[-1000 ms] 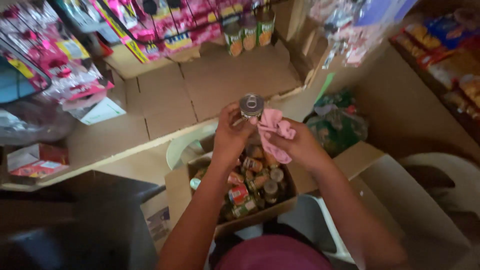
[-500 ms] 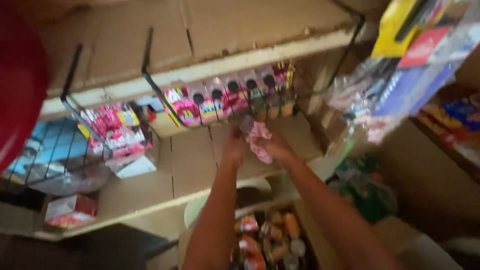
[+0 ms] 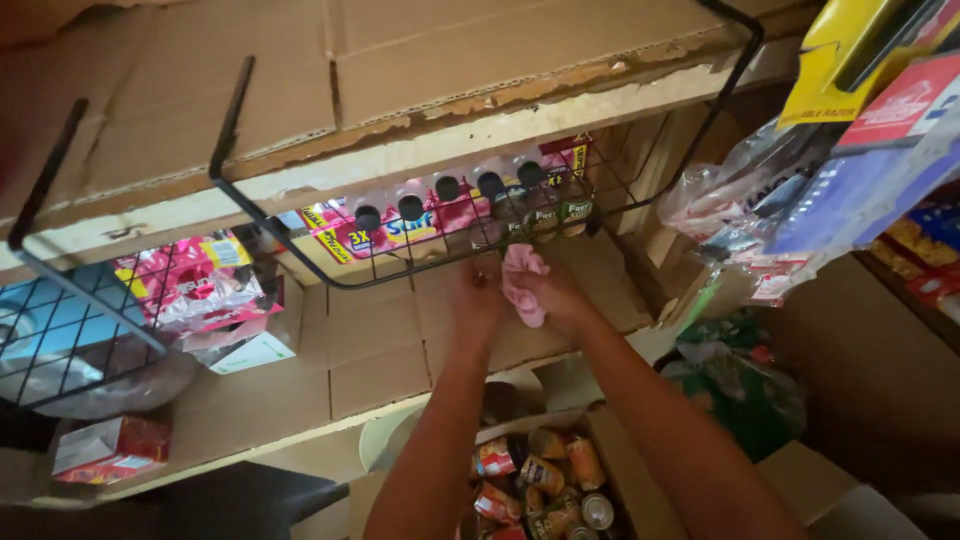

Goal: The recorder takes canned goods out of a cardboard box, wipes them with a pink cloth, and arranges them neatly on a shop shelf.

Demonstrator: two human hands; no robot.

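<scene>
Closest to us, below the forearms, we see an open cardboard box [image 3: 600,440] packed with small tins [image 3: 545,475], some upright with their round tops showing, others lying on their sides.

Further out, both arms reach forward and up to the cardboard-lined shelf [image 3: 380,350]. Our right hand [image 3: 560,296] is closed around a pink cloth [image 3: 522,280], which bunches up between thumb and fingers. The cloth's long axis runs roughly up and down in the picture, that is, away from us towards the back of the shelf, and its upper end points at the wire rack. Our left hand [image 3: 478,296] sits just beside the right, fingers curled. It touches or nearly touches the cloth's left edge, but we cannot tell whether it pinches anything, since its fingertips are hidden behind the wire. The cloth lies to the right of the left hand and inside the right hand's grip, so the right hand is the nearer one.

Just beyond the hands hangs the black wire rack [image 3: 300,262], its front rail crossing right above the knuckles. Behind that rail stands a row of pink bottles [image 3: 425,225] with dark caps, all upright, and at the right end a few green-labelled tins [image 3: 545,215], directly past the cloth. Above it all runs another shelf edge lined with torn cardboard [image 3: 480,70].
</scene>
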